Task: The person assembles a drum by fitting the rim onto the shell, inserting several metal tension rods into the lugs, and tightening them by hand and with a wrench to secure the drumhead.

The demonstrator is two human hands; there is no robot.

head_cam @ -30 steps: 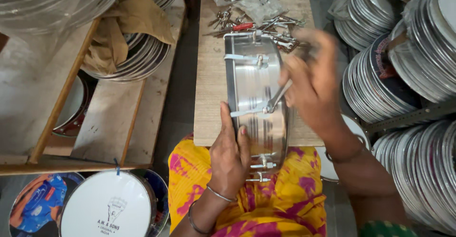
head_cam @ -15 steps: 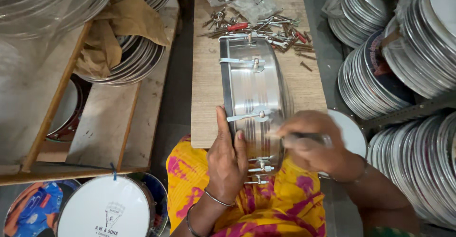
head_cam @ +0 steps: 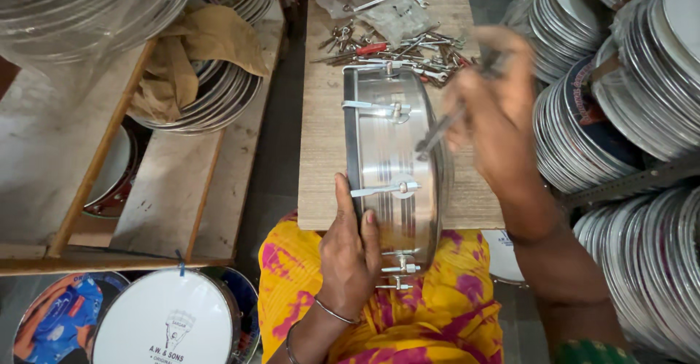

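Right hand (head_cam: 496,109) has swung up from the near rim of the drum shell to the far right side, now blurred over the counter's far end, fingers closed round a thin dark rod-like tool (head_cam: 437,132) whose tip points down at the shell. Left hand (head_cam: 351,251) sits where it was, palm on the near end of the metal drum shell (head_cam: 394,167), fingers curled over its left rim, thumb up along the edge. Shell stands on its side, far part on the wooden counter (head_cam: 324,152), near part overhanging onto the lap in yellow-pink cloth (head_cam: 452,313). Loose pile of bolts, spanners and a red-handled tool (head_cam: 397,39) lies just beyond the shell, touching or nearly so. Stacks of drum heads (head_cam: 634,79) crowd the right; a finished white-headed drum (head_cam: 168,320) near left. Risks, as I judge: shell is round and only one hand steadies it, so a hard push from the tool could roll it off the counter edge; fast-moving right hand could knock the hardware pile or clip the stacks; tool tip could slip off the tension lugs (head_cam: 397,187) and scratch the shell or jab the left fingers.
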